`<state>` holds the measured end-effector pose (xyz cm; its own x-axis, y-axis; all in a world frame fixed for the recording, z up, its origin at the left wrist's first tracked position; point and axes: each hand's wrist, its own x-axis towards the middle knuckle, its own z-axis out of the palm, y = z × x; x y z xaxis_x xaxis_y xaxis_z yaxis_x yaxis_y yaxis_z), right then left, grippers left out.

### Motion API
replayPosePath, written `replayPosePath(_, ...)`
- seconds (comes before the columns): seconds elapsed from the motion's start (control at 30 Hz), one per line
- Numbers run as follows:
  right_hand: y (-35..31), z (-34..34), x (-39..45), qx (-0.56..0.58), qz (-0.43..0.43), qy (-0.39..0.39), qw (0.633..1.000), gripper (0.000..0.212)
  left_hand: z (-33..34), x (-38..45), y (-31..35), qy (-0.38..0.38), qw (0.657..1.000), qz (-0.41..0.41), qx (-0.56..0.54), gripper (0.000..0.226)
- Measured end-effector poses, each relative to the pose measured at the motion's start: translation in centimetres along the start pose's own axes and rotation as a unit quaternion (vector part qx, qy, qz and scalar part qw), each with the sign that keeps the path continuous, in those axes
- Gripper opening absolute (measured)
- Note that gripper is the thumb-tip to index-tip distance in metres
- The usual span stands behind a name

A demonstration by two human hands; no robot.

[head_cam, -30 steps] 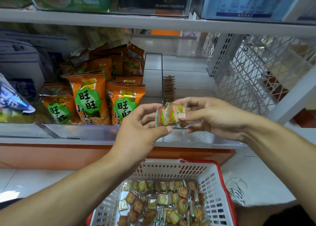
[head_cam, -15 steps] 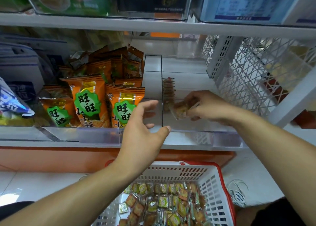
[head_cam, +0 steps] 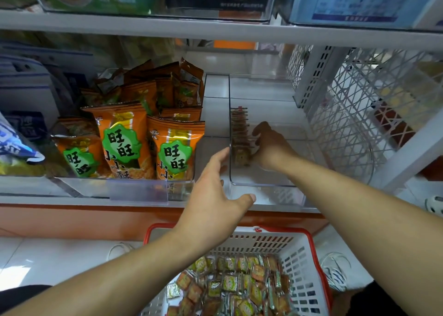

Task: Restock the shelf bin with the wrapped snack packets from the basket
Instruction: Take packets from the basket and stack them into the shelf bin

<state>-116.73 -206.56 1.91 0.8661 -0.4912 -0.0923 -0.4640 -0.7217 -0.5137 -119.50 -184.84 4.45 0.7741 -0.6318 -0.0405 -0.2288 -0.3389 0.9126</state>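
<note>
White metal shelves (head_cam: 215,32) stand over a pale tiled floor (head_cam: 48,255), with an orange base panel (head_cam: 72,222) below and a white lattice side panel (head_cam: 354,114).

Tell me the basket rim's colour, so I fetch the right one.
Red rim on a white basket, seen in the head view.

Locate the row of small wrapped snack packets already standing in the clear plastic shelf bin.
The row of small wrapped snack packets stands against the left wall of the clear plastic shelf bin, beside the right hand.
</note>
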Motion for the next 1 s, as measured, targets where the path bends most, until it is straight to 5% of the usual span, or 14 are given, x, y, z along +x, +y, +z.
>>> replayPosePath(0.1,-0.2,0.0,0.1,0.033,0.061,-0.033,0.997,0.061,0.1,-0.1,-0.2,-0.004,1.0,0.002,0.003,0.093)
replayPosePath(0.3,-1.4,0.1,-0.2,0.026,0.035,-0.031,0.999,0.052,0.0,0.1,-0.5,-0.006,1.0,0.005,0.004,0.094)
replayPosePath(0.53,-2.2,-0.3,-0.8,-0.036,-0.016,-0.023,0.999,0.015,-0.2,0.0,-0.2,-0.008,1.0,0.002,0.021,0.092)
replayPosePath(0.73,-3.3,-2.8,-3.2,-0.001,-0.106,0.134,0.985,0.018,-0.1,-2.3,0.3,0.01,0.999,-0.025,0.03,0.089)
replayPosePath(0.87,-3.1,-3.0,-8.0,0.1,-0.285,0.246,0.921,0.007,1.1,-5.0,-1.4,0.024,0.999,-0.036,0.022,0.045)
replayPosePath(0.93,-2.0,-1.6,-11.1,0.103,-0.379,0.255,0.884,0.007,1.8,-5.4,-3.1,-0.023,0.997,-0.047,0.051,0.036)
replayPosePath(1.0,0.0,1.0,-13.3,0.073,-0.406,0.206,0.887,0.007,2.6,-5.4,-5.4,-0.119,0.983,-0.084,0.116,0.032)
